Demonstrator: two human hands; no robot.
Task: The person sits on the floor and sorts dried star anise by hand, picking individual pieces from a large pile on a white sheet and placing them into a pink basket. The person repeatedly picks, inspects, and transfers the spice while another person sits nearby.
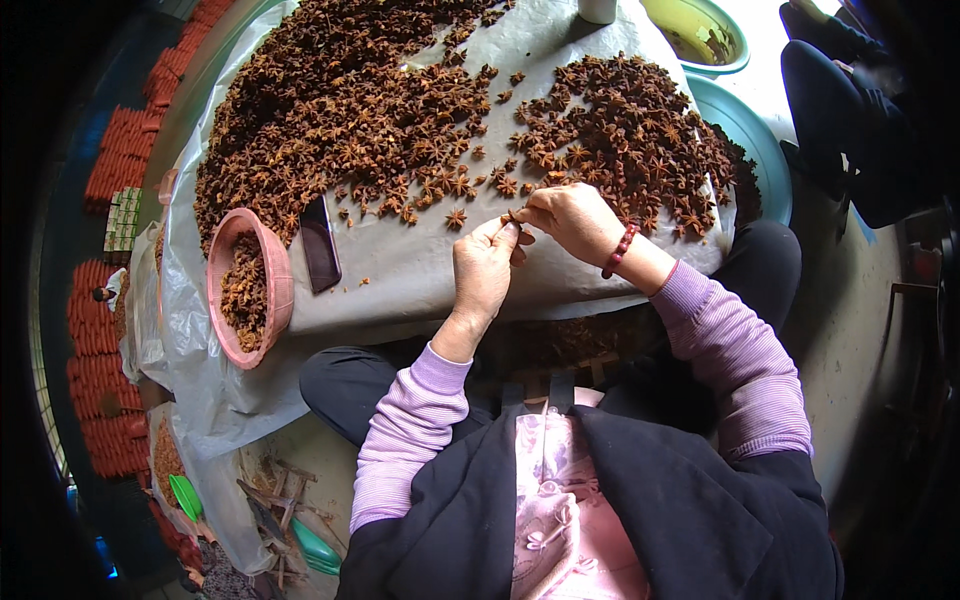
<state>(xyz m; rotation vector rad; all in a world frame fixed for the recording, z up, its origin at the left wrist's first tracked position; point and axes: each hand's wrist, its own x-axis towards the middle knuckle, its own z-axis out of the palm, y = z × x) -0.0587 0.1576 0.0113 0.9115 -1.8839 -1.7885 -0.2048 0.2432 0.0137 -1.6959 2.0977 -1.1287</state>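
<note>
Over the near part of a sheet-covered table (390,265), my two hands meet with their fingertips together. My left hand (484,268) pinches a small brown star anise (512,217). From the right, my right hand (577,222), with a red bead bracelet at the wrist, closes its fingers on the same piece, most of which the fingers hide. A large heap of star anise (350,120) spreads beyond my left hand, and a smaller heap (625,140) lies beyond my right. A few loose stars (456,218) are scattered between the heaps and my hands.
A pink basket (280,290) with anise pieces stands at the left edge, beside a dark phone (319,245). On the right are a teal basin (770,160) and a yellow-green basin (740,45). Red stacked sacks (100,380) line the far left. Another person's dark-clothed leg (825,110) shows upper right.
</note>
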